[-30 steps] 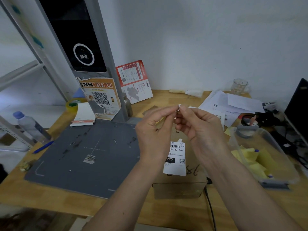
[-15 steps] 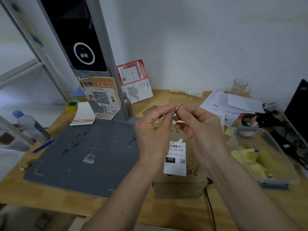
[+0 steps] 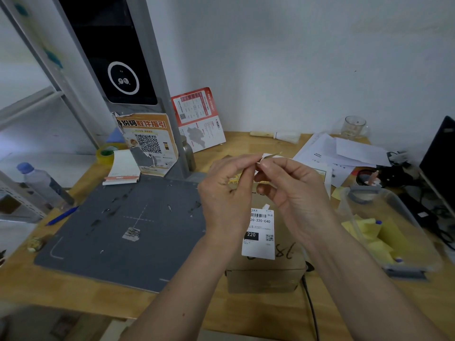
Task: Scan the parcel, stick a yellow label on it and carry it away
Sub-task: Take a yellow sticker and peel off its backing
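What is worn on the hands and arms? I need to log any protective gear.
Nothing: the left hand and right hand are bare, with no gloves, rings, watch or wristbands. Both forearms are bare down to the frame's lower edge, and no sleeve shows.

white shipping label (image 3: 258,232) on the cardboard parcel (image 3: 266,274): barcode, "20-220-C40", "220" in a black box, QR code at its 4 o'clock; handwritten "18" on parcel top at label's 3 o'clock; orange poster (image 3: 147,141) on scanner post (image 3: 157,99): "取件指引" plus QR code; red-white leaflet (image 3: 199,119) text too small to read
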Motion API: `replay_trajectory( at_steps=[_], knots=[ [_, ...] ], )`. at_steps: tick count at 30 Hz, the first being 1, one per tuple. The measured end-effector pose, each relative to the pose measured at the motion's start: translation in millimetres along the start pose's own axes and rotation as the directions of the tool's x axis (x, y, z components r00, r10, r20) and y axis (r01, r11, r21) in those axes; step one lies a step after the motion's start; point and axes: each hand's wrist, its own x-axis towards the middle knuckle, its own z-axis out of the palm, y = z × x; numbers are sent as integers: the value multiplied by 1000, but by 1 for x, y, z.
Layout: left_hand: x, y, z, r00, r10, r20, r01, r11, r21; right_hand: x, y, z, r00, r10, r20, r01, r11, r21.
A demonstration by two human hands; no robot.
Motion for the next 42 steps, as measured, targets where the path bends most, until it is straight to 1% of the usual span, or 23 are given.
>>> replay_trajectory(
  at_steps=[5,10,17,24,33,38,42],
  knots=[
    [-1,0,1,1000,-19,7,19,999,-39,0,0,-3,998,46,45,-47,999,25],
    [-1,-2,1,1000,1,13,0,999,-52,-1,-1,-4,996,74,55,-76,996,43],
    [0,-4,-1,998,58,7,-58,998,-25,-3,-5,-4,994,81,69,-85,994,63],
    [0,-3,-2,995,98,-14,-98,995,9,-2,-4,-5,995,67,70,-70,997,32],
    [-2,0,1,1000,-22,7,23,998,-67,0,-1,-5,1000,14,23,-14,1000,19],
    [-2,4,3,991,-134,31,137,979,-150,-2,1,-3,999,-38,-19,38,999,-8],
    [-3,6,2,985,-166,36,170,971,-168,-2,1,-2,998,-54,-37,54,998,-21]
  ],
)
